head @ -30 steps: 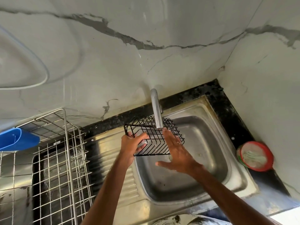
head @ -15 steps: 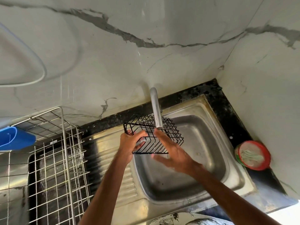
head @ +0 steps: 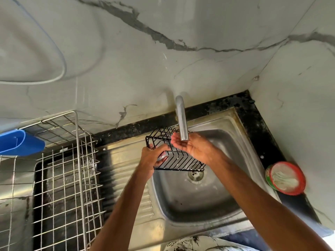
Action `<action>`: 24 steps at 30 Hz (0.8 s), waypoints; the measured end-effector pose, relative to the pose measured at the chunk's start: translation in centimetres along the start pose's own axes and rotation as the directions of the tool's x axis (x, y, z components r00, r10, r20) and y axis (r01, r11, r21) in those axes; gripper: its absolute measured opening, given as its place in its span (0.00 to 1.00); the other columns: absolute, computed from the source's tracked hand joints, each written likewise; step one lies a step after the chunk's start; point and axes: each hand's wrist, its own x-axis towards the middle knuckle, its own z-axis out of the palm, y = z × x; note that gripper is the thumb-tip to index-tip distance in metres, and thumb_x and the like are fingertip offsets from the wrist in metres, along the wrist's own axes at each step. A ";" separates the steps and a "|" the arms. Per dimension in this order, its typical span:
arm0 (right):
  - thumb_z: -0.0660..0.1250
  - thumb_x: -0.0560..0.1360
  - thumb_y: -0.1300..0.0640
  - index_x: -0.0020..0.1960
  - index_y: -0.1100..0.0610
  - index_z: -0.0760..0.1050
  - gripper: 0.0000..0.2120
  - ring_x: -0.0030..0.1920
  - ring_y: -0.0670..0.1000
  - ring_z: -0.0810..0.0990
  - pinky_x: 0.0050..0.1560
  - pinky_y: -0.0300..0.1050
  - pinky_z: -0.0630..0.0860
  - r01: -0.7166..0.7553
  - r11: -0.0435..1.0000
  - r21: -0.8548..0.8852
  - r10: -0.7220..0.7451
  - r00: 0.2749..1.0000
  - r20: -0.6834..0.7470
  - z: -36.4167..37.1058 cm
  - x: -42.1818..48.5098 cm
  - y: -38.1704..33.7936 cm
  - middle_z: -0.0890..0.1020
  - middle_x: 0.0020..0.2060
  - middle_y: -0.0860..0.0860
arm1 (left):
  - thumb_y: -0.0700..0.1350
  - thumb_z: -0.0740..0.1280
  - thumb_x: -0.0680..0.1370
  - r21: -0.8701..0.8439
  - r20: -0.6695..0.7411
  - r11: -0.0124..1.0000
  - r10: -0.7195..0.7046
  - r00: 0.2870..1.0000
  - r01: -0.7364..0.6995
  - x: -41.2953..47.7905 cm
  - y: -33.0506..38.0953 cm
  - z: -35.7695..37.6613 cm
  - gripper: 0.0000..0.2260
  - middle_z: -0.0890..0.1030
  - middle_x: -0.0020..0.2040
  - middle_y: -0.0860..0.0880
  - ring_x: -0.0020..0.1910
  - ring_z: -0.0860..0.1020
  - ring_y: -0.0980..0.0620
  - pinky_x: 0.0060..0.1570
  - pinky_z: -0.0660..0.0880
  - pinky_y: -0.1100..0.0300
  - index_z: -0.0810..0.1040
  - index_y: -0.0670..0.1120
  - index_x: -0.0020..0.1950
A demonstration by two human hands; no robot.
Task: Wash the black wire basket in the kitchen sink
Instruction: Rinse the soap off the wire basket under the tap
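My left hand (head: 154, 156) grips the left edge of the black wire basket (head: 178, 160) and holds it over the steel sink (head: 181, 200). The basket hangs under the steel tap (head: 181, 118), above the drain. My right hand (head: 192, 147) is palm up with relaxed fingers just below the spout, lying over the basket's right side. A small grey thing shows by my left thumb; what it is I cannot tell. No water stream is plainly visible.
A metal wire dish rack (head: 68, 178) stands on the left with a blue plastic holder (head: 18, 142) on its rim. A red-rimmed round tub (head: 285, 178) sits on the black counter right of the sink. Marble walls close the back and right.
My right hand turned palm up and rose from in front of the basket to just under the spout. The basket dipped slightly, tilting nearer the drain.
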 end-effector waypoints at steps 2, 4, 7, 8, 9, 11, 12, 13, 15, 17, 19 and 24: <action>0.57 0.84 0.65 0.61 0.69 0.77 0.13 0.54 0.57 0.86 0.59 0.50 0.81 0.070 0.954 -0.293 -0.074 0.997 -0.004 0.4 -1.2 1.2 0.85 0.53 0.63 | 0.45 0.81 0.71 -0.020 -0.023 1.000 -0.015 1.000 0.015 0.3 -0.4 0.0 0.22 0.76 0.37 0.44 0.35 0.79 0.49 0.20 0.66 0.68 0.78 0.35 0.57; 0.58 0.84 0.63 0.63 0.66 0.78 0.14 0.55 0.52 0.85 0.61 0.45 0.80 0.154 0.826 -0.542 -0.164 0.986 0.031 0.5 -2.7 2.3 0.85 0.55 0.60 | 0.46 0.82 0.69 -0.050 -0.045 0.999 -0.014 0.999 0.012 0.5 -0.7 0.1 0.28 0.78 0.42 0.42 0.36 0.79 0.49 0.20 0.67 0.68 0.78 0.33 0.62; 0.56 0.86 0.55 0.73 0.61 0.71 0.18 0.41 0.36 0.78 0.47 0.36 0.76 0.261 0.517 -0.815 -0.245 0.958 0.151 0.5 -5.4 3.9 0.80 0.41 0.47 | 0.51 0.84 0.63 -0.088 -0.040 0.996 0.011 0.999 -0.014 0.5 -1.2 0.2 0.44 0.76 0.49 0.38 0.35 0.76 0.51 0.21 0.68 0.69 0.72 0.31 0.71; 0.54 0.86 0.50 0.77 0.62 0.64 0.24 0.42 0.35 0.76 0.48 0.39 0.73 0.285 0.433 -0.855 -0.228 0.952 0.202 0.5 -6.2 4.8 0.79 0.43 0.46 | 0.51 0.84 0.62 -0.090 -0.041 0.996 0.017 0.999 -0.021 0.6 -1.3 0.3 0.45 0.76 0.49 0.38 0.34 0.74 0.52 0.21 0.68 0.69 0.72 0.30 0.71; 0.50 0.85 0.42 0.81 0.61 0.55 0.32 0.55 0.37 0.76 0.59 0.42 0.70 0.320 0.364 -0.875 -0.211 0.943 0.258 0.5 -6.7 5.8 0.80 0.57 0.49 | 0.50 0.83 0.63 -0.083 -0.029 0.996 0.012 1.000 -0.014 0.4 -1.2 0.4 0.45 0.75 0.49 0.38 0.32 0.73 0.54 0.21 0.68 0.69 0.71 0.29 0.71; 0.43 0.82 0.35 0.82 0.54 0.39 0.36 0.80 0.43 0.51 0.79 0.44 0.49 0.398 0.177 -0.900 -0.226 0.906 0.357 -0.2 -6.8 8.1 0.49 0.82 0.50 | 0.49 0.82 0.64 -0.081 -0.006 0.997 -0.013 1.000 0.012 0.2 -1.2 0.7 0.41 0.76 0.46 0.40 0.28 0.73 0.57 0.22 0.68 0.68 0.73 0.31 0.70; 0.42 0.83 0.37 0.81 0.50 0.35 0.33 0.80 0.42 0.39 0.80 0.46 0.39 0.417 0.107 -0.903 -0.266 0.887 0.378 -0.9 -6.1 9.0 0.38 0.81 0.46 | 0.49 0.82 0.63 -0.087 -0.006 0.996 -0.018 1.000 0.017 0.1 -1.1 0.8 0.39 0.76 0.45 0.41 0.27 0.75 0.57 0.22 0.68 0.68 0.74 0.32 0.68; 0.42 0.84 0.37 0.80 0.48 0.33 0.31 0.80 0.42 0.35 0.79 0.49 0.36 0.413 0.057 -0.909 -0.325 0.868 0.374 -1.9 -5.3 9.7 0.35 0.80 0.44 | 0.49 0.82 0.63 -0.094 -0.021 0.995 -0.015 1.000 0.013 0.1 -1.2 0.8 0.40 0.77 0.44 0.42 0.29 0.77 0.56 0.22 0.68 0.68 0.75 0.31 0.68; 0.44 0.84 0.39 0.80 0.42 0.33 0.30 0.81 0.48 0.37 0.80 0.59 0.41 0.366 0.047 -0.929 -0.420 0.851 0.314 -4.4 -3.8 10.4 0.38 0.81 0.48 | 0.48 0.83 0.63 -0.096 -0.035 0.995 -0.020 0.999 0.016 -0.2 -1.1 0.7 0.41 0.79 0.47 0.41 0.35 0.80 0.53 0.22 0.69 0.68 0.74 0.33 0.71; 0.55 0.83 0.55 0.81 0.41 0.39 0.34 0.80 0.64 0.47 0.73 0.76 0.54 0.330 -0.012 -0.944 -0.438 0.847 0.302 -7.1 -2.6 10.5 0.48 0.81 0.61 | 0.46 0.84 0.63 -0.111 -0.043 0.994 -0.028 0.999 0.023 -0.3 -1.1 0.6 0.42 0.80 0.52 0.41 0.41 0.81 0.51 0.25 0.73 0.68 0.72 0.38 0.73; 0.56 0.81 0.56 0.81 0.52 0.50 0.31 0.78 0.69 0.54 0.70 0.78 0.58 0.253 -0.050 -0.966 -0.404 0.879 0.251 -8.2 -1.6 10.2 0.55 0.79 0.66 | 0.44 0.84 0.64 -0.135 -0.057 0.991 -0.031 0.998 0.023 -0.4 -1.2 0.5 0.41 0.78 0.55 0.41 0.45 0.81 0.50 0.30 0.77 0.67 0.69 0.42 0.72; 0.51 0.85 0.41 0.70 0.57 0.71 0.25 0.59 0.43 0.79 0.60 0.44 0.77 0.376 0.380 -0.845 -0.613 0.786 0.074 -2.7 -1.4 7.2 0.80 0.59 0.50 | 0.50 0.83 0.59 -0.119 -0.063 0.993 0.002 0.998 -0.009 -0.9 -1.1 0.0 0.49 0.75 0.51 0.40 0.39 0.79 0.51 0.21 0.69 0.68 0.71 0.35 0.75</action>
